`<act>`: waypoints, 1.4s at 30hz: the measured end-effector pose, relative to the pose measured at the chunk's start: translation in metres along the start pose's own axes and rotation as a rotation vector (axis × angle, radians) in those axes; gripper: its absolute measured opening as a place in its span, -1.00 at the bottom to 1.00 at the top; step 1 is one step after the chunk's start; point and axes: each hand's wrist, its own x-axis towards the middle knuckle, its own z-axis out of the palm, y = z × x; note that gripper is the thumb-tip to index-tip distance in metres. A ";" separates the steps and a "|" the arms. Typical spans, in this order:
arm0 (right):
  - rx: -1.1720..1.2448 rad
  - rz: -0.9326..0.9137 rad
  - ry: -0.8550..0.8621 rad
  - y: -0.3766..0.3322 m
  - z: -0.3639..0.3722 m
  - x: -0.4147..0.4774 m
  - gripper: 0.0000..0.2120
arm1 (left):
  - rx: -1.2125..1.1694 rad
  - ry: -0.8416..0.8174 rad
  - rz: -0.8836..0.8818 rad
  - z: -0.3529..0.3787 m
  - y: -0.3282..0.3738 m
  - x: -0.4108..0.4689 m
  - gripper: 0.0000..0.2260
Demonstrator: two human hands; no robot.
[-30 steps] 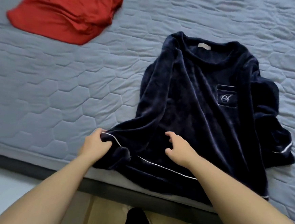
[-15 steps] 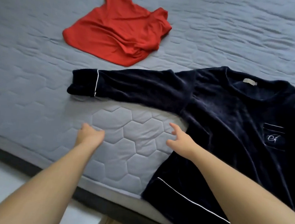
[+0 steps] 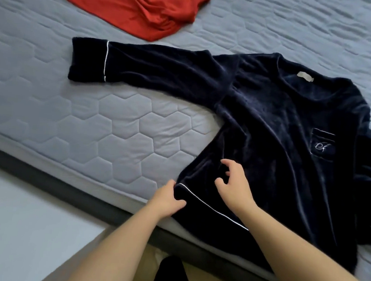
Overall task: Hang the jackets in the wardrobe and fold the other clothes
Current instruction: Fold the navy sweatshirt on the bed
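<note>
Both bare forearms reach in from 6 o'clock. The left hand [image 3: 168, 200] grips the near corner of the hem of a dark blue top [image 3: 270, 124], thumb on the cloth and fingers curled under its edge. The right hand [image 3: 235, 184], just beside it toward 3 o'clock, is arched like a claw over the cloth above the hem, fingers and thumb bent with a narrow gap between them; whether it pinches any cloth I cannot tell.

The top lies front up on the bed [image 3: 92, 122], filling the frame from the centre toward 3 o'clock, its hem hanging over the near edge. It is plush, velvety cloth with thin white piping [image 3: 216, 211] along the hem and round the cuff. One sleeve [image 3: 154, 69] stretches flat toward 10 o'clock. The chest pocket [image 3: 322, 144] bears stitched white script that reads like "ef". A pale label [image 3: 305, 76] sits inside the neck, its print too small to read.

The bed cover is grey-blue, quilted in hexagons. A crumpled red garment [image 3: 142, 6] of thin smooth cloth lies at 12 o'clock, apart from the sleeve.
</note>
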 end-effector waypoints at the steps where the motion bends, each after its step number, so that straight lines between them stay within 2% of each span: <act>1: 0.001 0.028 -0.008 0.010 0.001 -0.007 -0.50 | 0.033 0.056 0.001 0.006 -0.001 -0.002 -0.77; 3: 0.000 0.086 -0.044 0.028 0.002 -0.018 -0.49 | 0.051 0.191 -0.058 0.007 -0.010 -0.007 -0.97; 5: 0.007 0.145 -0.103 0.045 0.004 -0.034 -0.49 | 0.060 0.246 -0.167 0.005 -0.033 -0.024 -0.90; 7: -0.020 0.197 -0.181 0.058 0.004 -0.050 -0.50 | 0.122 0.178 -0.265 0.005 -0.057 -0.046 -0.82; 10: -0.066 0.240 -0.277 0.072 0.005 -0.070 -0.52 | 0.164 0.066 -0.352 0.006 -0.062 -0.061 -0.81; 12: -0.074 0.244 -0.278 0.079 0.001 -0.078 -0.53 | 0.169 0.093 -0.411 0.005 -0.049 -0.058 -0.75; 14: -0.074 0.278 -0.215 0.090 -0.008 -0.084 -0.56 | 0.196 0.210 -0.449 0.007 -0.032 -0.055 -0.62; 16: -0.099 0.364 -0.124 0.106 -0.021 -0.093 -0.59 | 0.370 0.405 -0.357 0.012 -0.015 -0.057 -0.57; 18: -0.182 0.477 -0.041 0.127 -0.038 -0.106 -0.60 | 0.631 0.555 -0.094 0.023 0.001 -0.061 -0.54; 19: -0.234 0.540 0.002 0.139 -0.048 -0.114 -0.59 | 0.721 0.575 0.049 0.033 0.009 -0.062 -0.50; 22: -0.282 0.739 0.140 0.178 -0.080 -0.138 -0.48 | 0.822 0.420 0.319 0.076 0.036 -0.061 -0.43; 25: -0.243 0.880 0.217 0.222 -0.110 -0.158 -0.39 | 0.880 0.282 0.430 0.131 0.068 -0.064 -0.42; 27: -0.185 0.905 0.229 0.254 -0.123 -0.164 -0.39 | 0.880 0.225 0.459 0.169 0.088 -0.068 -0.41; 29: -0.012 0.808 0.152 0.279 -0.130 -0.165 -0.45 | 0.869 0.148 0.458 0.204 0.105 -0.071 -0.38; 31: 0.109 0.655 -0.016 0.297 -0.135 -0.167 -0.55 | 0.898 0.069 0.444 0.232 0.116 -0.073 -0.33; 33: 0.107 0.578 -0.121 0.314 -0.144 -0.176 -0.69 | 0.979 0.021 0.420 0.251 0.121 -0.076 -0.28; 35: 0.045 0.562 -0.154 0.333 -0.155 -0.193 -0.72 | 1.053 0.011 0.387 0.262 0.125 -0.081 -0.26; 39: -0.071 0.606 -0.273 0.347 -0.179 -0.207 -0.55 | 1.079 0.013 0.325 0.268 0.147 -0.101 -0.29; 42: -0.027 0.634 -0.254 0.331 -0.206 -0.189 -0.39 | 1.059 -0.001 0.331 0.257 0.182 -0.111 -0.37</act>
